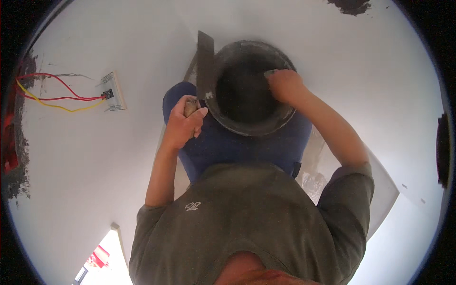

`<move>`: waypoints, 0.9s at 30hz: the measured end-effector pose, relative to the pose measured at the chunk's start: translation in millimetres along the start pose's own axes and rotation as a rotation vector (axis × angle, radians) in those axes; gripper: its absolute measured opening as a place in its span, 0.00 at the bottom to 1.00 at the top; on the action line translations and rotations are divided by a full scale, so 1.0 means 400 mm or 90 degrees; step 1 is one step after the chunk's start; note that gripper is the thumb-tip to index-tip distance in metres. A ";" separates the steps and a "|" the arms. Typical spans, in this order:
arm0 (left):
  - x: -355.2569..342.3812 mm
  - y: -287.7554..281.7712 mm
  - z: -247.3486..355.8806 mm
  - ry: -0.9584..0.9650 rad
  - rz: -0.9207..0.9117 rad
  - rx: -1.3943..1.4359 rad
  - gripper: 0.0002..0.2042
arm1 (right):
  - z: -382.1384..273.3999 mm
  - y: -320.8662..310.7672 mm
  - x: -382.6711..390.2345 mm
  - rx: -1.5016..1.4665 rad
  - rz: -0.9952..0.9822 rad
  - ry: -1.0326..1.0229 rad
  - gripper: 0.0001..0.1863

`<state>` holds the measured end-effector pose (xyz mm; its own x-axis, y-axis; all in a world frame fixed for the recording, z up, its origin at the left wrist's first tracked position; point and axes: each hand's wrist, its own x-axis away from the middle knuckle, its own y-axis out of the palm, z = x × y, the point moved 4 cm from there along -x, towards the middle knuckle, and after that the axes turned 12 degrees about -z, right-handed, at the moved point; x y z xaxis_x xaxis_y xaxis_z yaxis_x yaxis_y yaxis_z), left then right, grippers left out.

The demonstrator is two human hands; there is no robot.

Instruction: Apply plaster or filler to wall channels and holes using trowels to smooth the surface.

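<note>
My left hand (183,122) is wrapped round the wooden handle (191,107) of a plastering trowel. The trowel's long dark blade (205,61) stands out beyond the fingers, close beside the left rim of a round black bucket (251,128). Over the right part of that bucket, my right hand (286,86) is closed, fingers bent. A small pale piece (270,73) shows at its fingertips; what it belongs to I cannot make out. The bucket's inside is dark, so its contents cannot be told apart.
White wall surfaces surround me. On the left, a switch plate (117,91) hangs out on red and yellow wires (71,97). Dark rough patches show at the left edge (20,180) and top right (350,4). My blue-trousered legs (242,151) are just below the bucket.
</note>
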<state>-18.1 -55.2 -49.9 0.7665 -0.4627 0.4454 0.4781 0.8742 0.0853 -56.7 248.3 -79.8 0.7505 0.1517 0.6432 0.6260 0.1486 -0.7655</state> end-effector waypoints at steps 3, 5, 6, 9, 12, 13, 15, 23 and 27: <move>0.032 0.002 -0.015 -0.004 0.007 0.039 0.11 | -0.018 0.027 -0.083 0.016 -0.028 -0.004 0.10; 0.049 0.003 -0.024 -0.002 0.012 0.046 0.11 | -0.025 0.057 -0.140 0.037 -0.040 -0.011 0.12; 0.056 0.000 -0.030 -0.003 0.017 0.050 0.11 | -0.026 0.074 -0.175 0.045 -0.043 -0.001 0.12; 0.064 -0.003 -0.046 0.006 0.019 0.099 0.12 | -0.031 0.120 -0.280 -0.006 -0.015 0.043 0.13; 0.073 -0.009 -0.054 0.015 0.034 0.120 0.13 | -0.060 0.165 -0.362 -0.115 -0.012 0.094 0.14; 0.075 -0.012 -0.054 0.015 0.032 0.115 0.13 | -0.077 0.179 -0.382 -0.100 -0.035 0.086 0.14; 0.088 -0.019 -0.056 0.004 0.030 0.110 0.13 | -0.120 0.213 -0.401 -0.110 -0.048 0.075 0.14; 0.098 -0.047 -0.091 0.008 0.005 0.125 0.18 | -0.148 0.254 -0.438 -0.096 -0.038 -0.070 0.14; 0.111 -0.044 -0.092 -0.060 0.045 0.039 0.21 | -0.141 0.248 -0.405 -0.079 -0.095 -0.138 0.17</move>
<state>23.2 -96.5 -64.5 0.7520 -0.3867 0.5337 0.3958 0.9125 0.1035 -104.0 183.6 -260.9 0.5940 0.3441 0.7271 0.7572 0.0661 -0.6499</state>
